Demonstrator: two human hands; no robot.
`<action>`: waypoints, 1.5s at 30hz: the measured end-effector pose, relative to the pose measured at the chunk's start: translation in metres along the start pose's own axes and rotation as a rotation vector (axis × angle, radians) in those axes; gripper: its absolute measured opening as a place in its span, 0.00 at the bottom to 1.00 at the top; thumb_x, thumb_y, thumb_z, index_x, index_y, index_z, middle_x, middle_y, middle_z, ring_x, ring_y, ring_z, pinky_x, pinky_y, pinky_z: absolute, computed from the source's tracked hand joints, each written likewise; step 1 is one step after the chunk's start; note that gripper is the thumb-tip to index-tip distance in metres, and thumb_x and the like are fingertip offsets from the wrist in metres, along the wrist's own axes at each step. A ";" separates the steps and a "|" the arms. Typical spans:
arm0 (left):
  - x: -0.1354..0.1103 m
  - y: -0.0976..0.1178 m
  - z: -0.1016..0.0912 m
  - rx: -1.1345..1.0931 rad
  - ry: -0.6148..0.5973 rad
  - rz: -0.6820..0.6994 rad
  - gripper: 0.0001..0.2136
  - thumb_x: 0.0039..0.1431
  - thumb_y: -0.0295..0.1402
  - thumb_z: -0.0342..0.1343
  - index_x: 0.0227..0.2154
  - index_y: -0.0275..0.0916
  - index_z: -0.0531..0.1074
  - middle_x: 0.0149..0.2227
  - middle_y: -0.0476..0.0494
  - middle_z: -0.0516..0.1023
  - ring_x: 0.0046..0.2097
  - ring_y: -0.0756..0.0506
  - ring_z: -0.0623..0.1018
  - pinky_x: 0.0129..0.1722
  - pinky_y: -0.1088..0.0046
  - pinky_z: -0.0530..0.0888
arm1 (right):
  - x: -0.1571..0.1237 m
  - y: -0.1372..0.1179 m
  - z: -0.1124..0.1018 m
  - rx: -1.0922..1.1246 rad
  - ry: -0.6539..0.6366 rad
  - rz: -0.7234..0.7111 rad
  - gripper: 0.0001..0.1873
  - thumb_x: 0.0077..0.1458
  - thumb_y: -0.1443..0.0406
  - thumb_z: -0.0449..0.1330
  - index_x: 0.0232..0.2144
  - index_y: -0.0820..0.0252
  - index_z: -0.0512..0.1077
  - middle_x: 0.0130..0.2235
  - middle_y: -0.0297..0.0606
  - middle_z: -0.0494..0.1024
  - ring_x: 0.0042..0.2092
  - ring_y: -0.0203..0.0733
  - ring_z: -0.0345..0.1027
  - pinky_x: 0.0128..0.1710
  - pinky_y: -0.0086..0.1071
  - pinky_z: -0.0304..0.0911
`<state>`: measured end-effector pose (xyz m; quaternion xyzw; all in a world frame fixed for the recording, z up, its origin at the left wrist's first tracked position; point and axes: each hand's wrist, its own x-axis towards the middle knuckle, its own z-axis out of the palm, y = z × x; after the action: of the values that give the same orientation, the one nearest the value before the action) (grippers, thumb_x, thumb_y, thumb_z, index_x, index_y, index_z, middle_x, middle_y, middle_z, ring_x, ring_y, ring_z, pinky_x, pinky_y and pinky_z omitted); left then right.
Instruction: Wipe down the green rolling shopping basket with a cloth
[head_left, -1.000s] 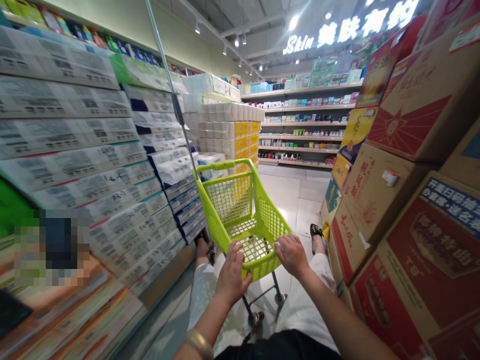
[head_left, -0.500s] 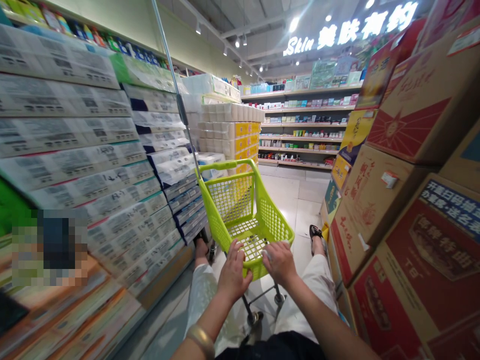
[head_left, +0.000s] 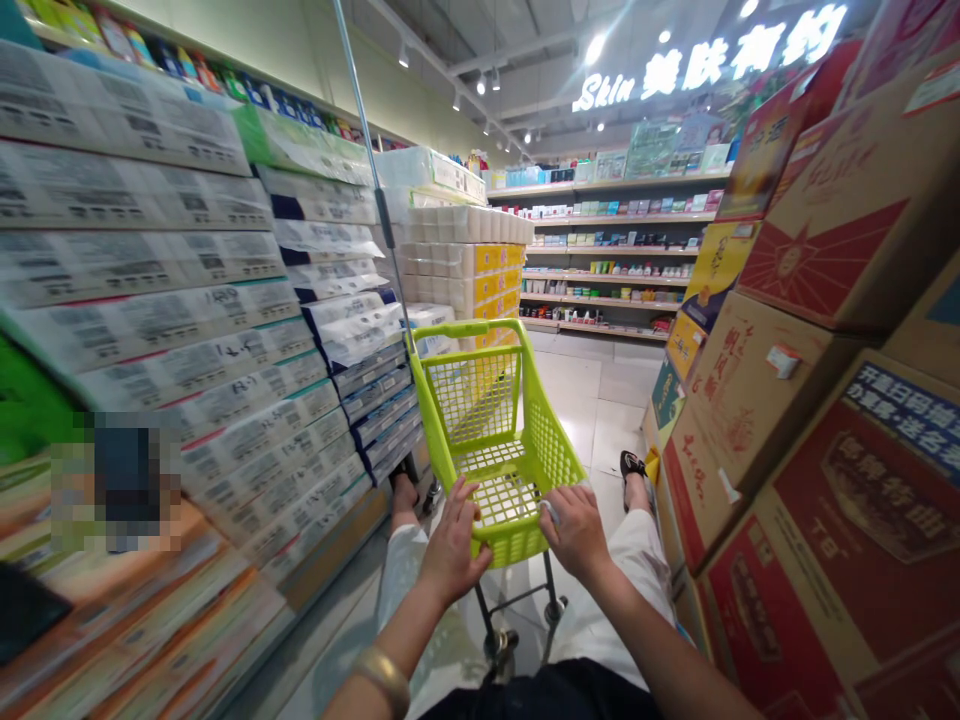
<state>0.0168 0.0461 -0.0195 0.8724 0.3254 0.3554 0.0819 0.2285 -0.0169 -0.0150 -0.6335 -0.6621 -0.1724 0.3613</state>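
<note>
A small lime-green plastic shopping cart point(head_left: 551, 425) stands between my legs, its lattice basket holding nothing that I can see. At the near left corner of the basket, my left hand point(head_left: 452, 545) curls its fingers over the rim, with the thumb on the near side. Closed over the near right corner is my right hand point(head_left: 577, 525); a small whitish bit shows by its thumb, too small to name. From the cart's far left corner rises a thin metal pole point(head_left: 364, 120) with a dark grey sleeve.
Wrapped paper packs point(head_left: 150, 250) are stacked high on the left. Cardboard cartons point(head_left: 780, 380) form a wall on the right. Beyond the cart, tiled floor point(head_left: 577, 385) leads to shelves of small boxes and bottles point(head_left: 607, 248). Yellow-sided packs point(head_left: 499, 275) stand ahead at left.
The cart has turned slightly and shifted right in view, with its pole. My right hand has moved a little right with it, while my left hand sits slightly further left.
</note>
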 end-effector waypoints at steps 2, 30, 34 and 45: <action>-0.001 -0.005 -0.004 0.010 -0.002 0.005 0.18 0.41 0.22 0.53 0.37 0.41 0.61 0.60 0.36 0.61 0.66 0.35 0.52 0.61 0.47 0.61 | -0.001 -0.006 -0.001 -0.004 -0.002 -0.004 0.10 0.59 0.65 0.50 0.27 0.57 0.68 0.28 0.35 0.69 0.35 0.41 0.59 0.42 0.34 0.50; 0.014 -0.083 -0.012 0.149 -0.046 -0.192 0.32 0.50 0.20 0.47 0.60 0.44 0.57 0.67 0.40 0.49 0.67 0.35 0.48 0.62 0.48 0.57 | 0.002 -0.013 -0.002 0.194 -0.076 -0.210 0.07 0.56 0.69 0.51 0.36 0.57 0.68 0.32 0.36 0.71 0.37 0.42 0.61 0.44 0.35 0.56; 0.018 -0.082 -0.015 0.173 0.068 -0.304 0.33 0.47 0.18 0.46 0.59 0.41 0.60 0.65 0.37 0.53 0.66 0.33 0.52 0.62 0.47 0.57 | 0.002 -0.033 0.013 0.240 -0.040 -0.163 0.07 0.56 0.70 0.51 0.37 0.57 0.67 0.32 0.37 0.71 0.38 0.43 0.61 0.45 0.38 0.57; 0.017 0.008 0.009 -0.247 0.099 -0.217 0.21 0.60 0.26 0.38 0.56 0.37 0.61 0.49 0.39 0.73 0.54 0.44 0.71 0.58 0.55 0.65 | 0.006 -0.062 0.032 0.291 -0.041 -0.355 0.12 0.58 0.68 0.51 0.45 0.58 0.66 0.43 0.41 0.73 0.48 0.44 0.63 0.55 0.42 0.55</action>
<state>0.0367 0.0515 -0.0134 0.7968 0.3751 0.4245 0.2102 0.1608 0.0012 -0.0182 -0.4517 -0.7883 -0.1229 0.3994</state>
